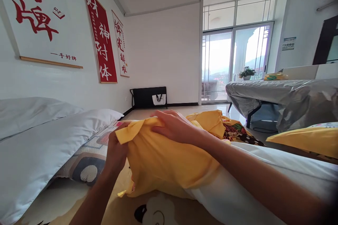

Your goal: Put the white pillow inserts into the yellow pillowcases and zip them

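A yellow pillowcase (158, 161) lies in the middle, drawn over one end of a white pillow (219, 197). The pillow's uncovered part stretches toward the lower right. My left hand (116, 151) is closed on the corner of the pillowcase at its left end, with a fold of cloth standing up over the fingers. Across the top edge, my right hand (174, 126) grips the yellow cloth, fingers bent over its far side and partly hidden. Beneath the pillowcase is a beige sheet (118, 211) with a sheep print.
White pillows (66, 137) and a patterned pillow (89, 158) lie at left. Beyond my right hand is yellow bedding with a dark print (237, 130); another yellow piece (306, 140) lies at right. A plastic-covered table (277, 89) stands near the glass door (219, 63).
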`<state>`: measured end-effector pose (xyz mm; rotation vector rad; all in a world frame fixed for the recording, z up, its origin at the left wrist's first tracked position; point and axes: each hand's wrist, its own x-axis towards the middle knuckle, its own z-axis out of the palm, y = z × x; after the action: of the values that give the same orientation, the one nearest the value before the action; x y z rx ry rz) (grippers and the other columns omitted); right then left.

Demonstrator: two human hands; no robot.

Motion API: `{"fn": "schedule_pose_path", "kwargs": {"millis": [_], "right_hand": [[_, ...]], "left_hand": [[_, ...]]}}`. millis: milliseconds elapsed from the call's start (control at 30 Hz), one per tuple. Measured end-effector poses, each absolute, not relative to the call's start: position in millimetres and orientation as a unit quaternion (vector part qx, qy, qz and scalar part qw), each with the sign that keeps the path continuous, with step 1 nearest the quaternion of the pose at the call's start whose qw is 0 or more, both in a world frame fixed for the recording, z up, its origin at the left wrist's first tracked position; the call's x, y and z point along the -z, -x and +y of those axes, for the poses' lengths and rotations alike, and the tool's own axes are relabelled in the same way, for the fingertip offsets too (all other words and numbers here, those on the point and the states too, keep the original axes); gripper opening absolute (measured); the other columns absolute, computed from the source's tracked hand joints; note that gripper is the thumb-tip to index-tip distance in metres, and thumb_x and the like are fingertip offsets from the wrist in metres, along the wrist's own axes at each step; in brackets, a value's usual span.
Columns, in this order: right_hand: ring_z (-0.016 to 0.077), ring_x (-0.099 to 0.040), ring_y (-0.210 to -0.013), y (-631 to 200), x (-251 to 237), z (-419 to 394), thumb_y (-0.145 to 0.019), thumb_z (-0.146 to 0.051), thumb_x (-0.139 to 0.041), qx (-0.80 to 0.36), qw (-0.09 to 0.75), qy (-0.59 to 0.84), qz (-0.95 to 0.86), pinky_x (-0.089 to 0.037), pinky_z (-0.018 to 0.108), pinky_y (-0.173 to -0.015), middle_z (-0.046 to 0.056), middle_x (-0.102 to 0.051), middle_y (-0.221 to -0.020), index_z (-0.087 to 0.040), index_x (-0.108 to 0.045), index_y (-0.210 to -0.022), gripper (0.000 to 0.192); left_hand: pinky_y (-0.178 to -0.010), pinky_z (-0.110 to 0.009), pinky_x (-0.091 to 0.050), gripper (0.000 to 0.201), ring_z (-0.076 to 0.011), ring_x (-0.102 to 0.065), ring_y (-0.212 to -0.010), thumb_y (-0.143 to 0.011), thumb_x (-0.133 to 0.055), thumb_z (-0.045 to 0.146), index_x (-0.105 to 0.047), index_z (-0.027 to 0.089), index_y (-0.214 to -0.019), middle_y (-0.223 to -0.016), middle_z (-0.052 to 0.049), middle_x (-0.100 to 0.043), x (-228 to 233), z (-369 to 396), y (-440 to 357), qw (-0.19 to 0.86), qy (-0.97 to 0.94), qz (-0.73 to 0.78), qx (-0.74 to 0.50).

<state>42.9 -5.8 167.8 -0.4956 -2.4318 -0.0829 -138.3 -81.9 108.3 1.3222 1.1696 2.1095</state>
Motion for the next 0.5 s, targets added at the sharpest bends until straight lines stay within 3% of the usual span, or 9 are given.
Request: {"fn": "schedule_pose_path", "kwargs": {"millis": [133, 267, 500], "right_hand": [[0.0214, -0.059, -0.084, -85, -152, 23, -0.090, -0.045, -0.050, 0.010, 0.189, 0.242, -0.951, -0.038, 0.029, -0.070, 0.007, -0.067, -0.092, -0.020, -0.061, -0.104, 0.031], [0.0218, -0.059, -0.089, -127, -139, 43, -0.092, -0.045, -0.044, -0.050, 0.172, 0.278, -0.944, -0.040, 0.031, -0.076, 0.008, -0.067, -0.098, -0.021, -0.061, -0.109, 0.034], [0.0214, -0.056, -0.080, -162, -141, 66, -0.088, -0.051, -0.044, -0.087, 0.073, 0.328, -0.938, -0.039, 0.033, -0.071, 0.009, -0.065, -0.089, -0.017, -0.063, -0.084, 0.039]], "left_hand": [[-0.057, -0.020, -0.044, 0.049, -0.0143, -0.060, -0.068, -0.048, -0.084, 0.032, -0.068, 0.016, -0.091, -0.073, 0.001, -0.067, -112, -70, 147, 0.240, -0.386, 0.390, -0.801], [-0.061, -0.024, -0.048, 0.052, -0.0158, -0.062, -0.069, -0.043, -0.086, 0.030, -0.067, 0.014, -0.089, -0.072, 0.000, -0.067, -117, -57, 152, 0.292, -0.359, 0.372, -0.805], [-0.065, -0.031, -0.052, 0.046, -0.0216, -0.065, -0.069, -0.042, -0.085, 0.033, -0.067, 0.013, -0.080, -0.058, -0.001, -0.064, -120, -40, 152, 0.280, -0.360, 0.370, -0.809]]}}
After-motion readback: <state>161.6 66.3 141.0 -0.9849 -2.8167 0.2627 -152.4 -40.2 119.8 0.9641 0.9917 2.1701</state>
